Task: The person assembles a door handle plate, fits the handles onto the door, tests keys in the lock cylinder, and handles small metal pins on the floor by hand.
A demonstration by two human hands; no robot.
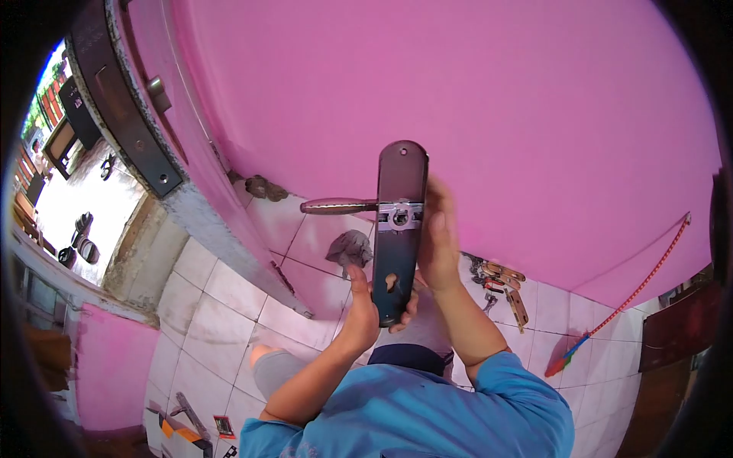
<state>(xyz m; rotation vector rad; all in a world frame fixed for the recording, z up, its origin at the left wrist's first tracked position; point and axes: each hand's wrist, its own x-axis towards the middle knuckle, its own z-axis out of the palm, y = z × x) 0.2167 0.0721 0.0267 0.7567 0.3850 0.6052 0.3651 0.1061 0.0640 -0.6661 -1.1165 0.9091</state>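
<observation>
Handle plate (392, 256) is raised in front of the blue shirt (427, 412), long side nearly upright in view, lever (336, 206) pointing left and a silvery fitting (399, 217) across its middle. Left grip (360, 317) is closed around the plate's lower end, thumb along the left edge and fingertips showing at the right; right grip (440, 244) lies along the right edge, fingers partly hidden, so cannot tell how firmly it holds. Tiled floor (221, 305) carries a grey cloth (350, 251) and, near the pink wall (504, 114), assorted hardware pieces (518, 309).
</observation>
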